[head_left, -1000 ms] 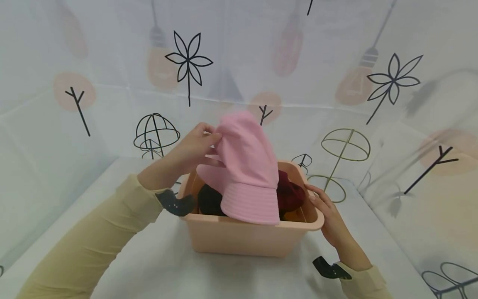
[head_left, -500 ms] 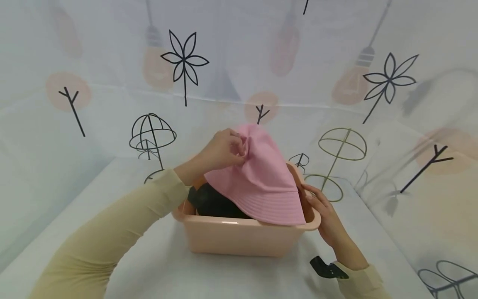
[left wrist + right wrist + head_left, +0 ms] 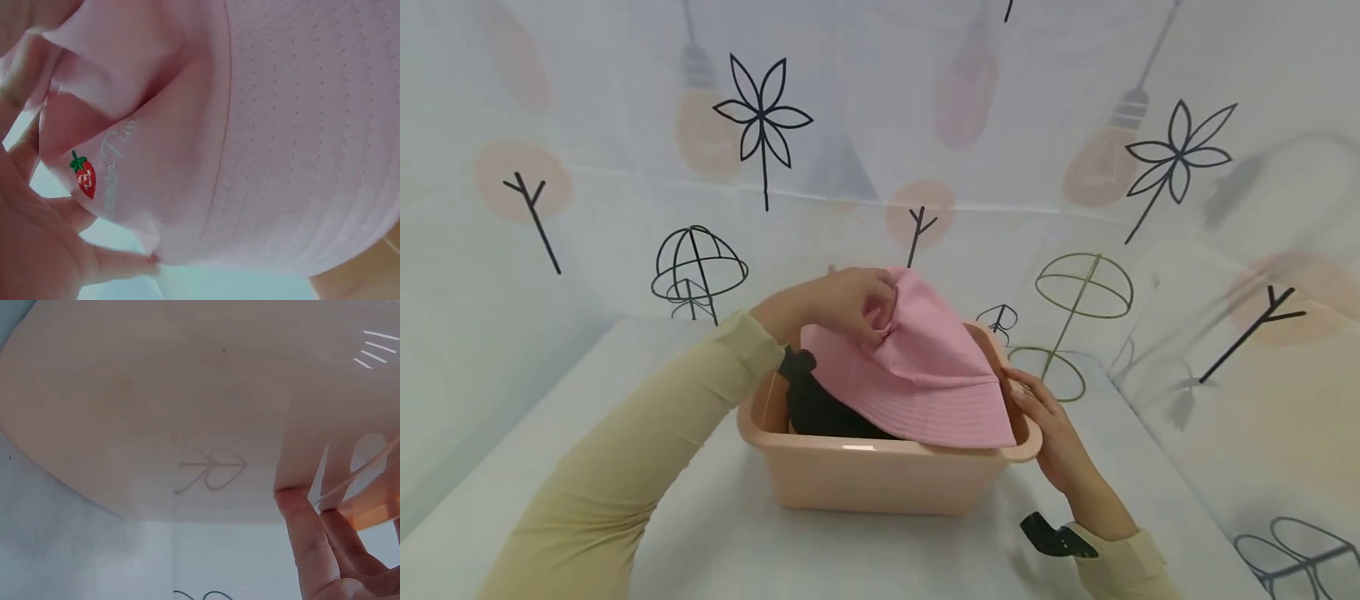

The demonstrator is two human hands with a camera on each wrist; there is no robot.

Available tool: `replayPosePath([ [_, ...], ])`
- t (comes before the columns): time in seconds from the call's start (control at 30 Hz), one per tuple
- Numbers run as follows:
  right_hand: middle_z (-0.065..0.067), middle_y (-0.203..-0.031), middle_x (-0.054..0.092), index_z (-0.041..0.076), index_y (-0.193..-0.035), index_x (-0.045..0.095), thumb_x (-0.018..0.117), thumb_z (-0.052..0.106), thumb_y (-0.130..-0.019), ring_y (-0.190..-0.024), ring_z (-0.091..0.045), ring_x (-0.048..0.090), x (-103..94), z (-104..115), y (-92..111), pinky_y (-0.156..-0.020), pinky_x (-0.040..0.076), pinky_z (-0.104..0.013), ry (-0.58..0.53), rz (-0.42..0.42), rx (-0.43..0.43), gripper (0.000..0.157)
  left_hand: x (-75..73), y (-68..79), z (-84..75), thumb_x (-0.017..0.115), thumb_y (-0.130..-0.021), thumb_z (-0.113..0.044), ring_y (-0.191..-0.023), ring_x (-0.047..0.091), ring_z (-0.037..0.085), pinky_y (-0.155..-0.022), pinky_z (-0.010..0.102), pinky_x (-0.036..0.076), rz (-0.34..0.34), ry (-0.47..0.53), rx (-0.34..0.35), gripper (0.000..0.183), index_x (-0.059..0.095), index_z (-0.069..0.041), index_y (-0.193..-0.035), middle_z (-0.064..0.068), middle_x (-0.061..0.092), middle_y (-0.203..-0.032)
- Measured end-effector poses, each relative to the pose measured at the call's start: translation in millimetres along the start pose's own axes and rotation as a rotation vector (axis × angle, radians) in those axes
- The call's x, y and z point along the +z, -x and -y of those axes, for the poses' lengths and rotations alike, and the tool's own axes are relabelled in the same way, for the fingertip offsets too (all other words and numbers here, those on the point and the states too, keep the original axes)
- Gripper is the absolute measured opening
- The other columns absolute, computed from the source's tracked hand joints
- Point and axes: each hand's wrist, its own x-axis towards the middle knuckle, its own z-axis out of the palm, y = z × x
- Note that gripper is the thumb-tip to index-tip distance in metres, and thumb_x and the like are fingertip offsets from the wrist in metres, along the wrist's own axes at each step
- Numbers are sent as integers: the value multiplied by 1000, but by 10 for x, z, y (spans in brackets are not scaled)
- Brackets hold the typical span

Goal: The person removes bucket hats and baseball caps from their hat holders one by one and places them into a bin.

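Observation:
A pink bucket hat (image 3: 936, 358) lies over the right part of a peach plastic tub (image 3: 865, 475), its brim reaching the front rim. My left hand (image 3: 850, 308) pinches the hat's crown near the top. Close up in the left wrist view, the hat (image 3: 169, 169) shows a small strawberry embroidery with pale lettering and a stitched brim. My right hand (image 3: 1048, 429) rests on the tub's right rim, fingers at the edge. In the right wrist view its fingertips (image 3: 290, 500) touch the tub's outer wall (image 3: 137, 394). Beneath the hat, a black cloth item (image 3: 831, 412) sits in the tub.
The tub stands on a white-covered table (image 3: 715, 533). Behind and to the sides hangs a white cloth backdrop (image 3: 1000, 50) printed with flowers, bulbs and twigs. Each wrist wears a black strap (image 3: 1056, 536).
My left hand has shifted right and down with the pink hat, which now covers the dark red item seen earlier at the tub's right. My right hand stays on the rim.

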Motion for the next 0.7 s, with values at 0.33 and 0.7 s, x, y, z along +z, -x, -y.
replayPosePath([
  [0.33, -7, -135, 30, 22, -133, 44, 40, 28, -100, -110, -7, 48, -37, -19, -13, -84, 46, -20, -19, 27, -36, 34, 136, 170, -192, 71, -76, -30, -93, 47, 20, -76, 38, 46, 87, -331, 28, 85, 23, -46, -144, 6, 40, -131],
  [0.7, 1, -135, 32, 18, -138, 38, 37, 32, -101, -114, -8, 42, -39, -35, 8, -85, 44, -20, 12, 31, -41, 39, 457, 139, -446, 62, -85, -33, -47, 41, 11, -45, 20, 34, 350, -446, 45, 70, 24, -54, -141, 11, 49, -119],
])
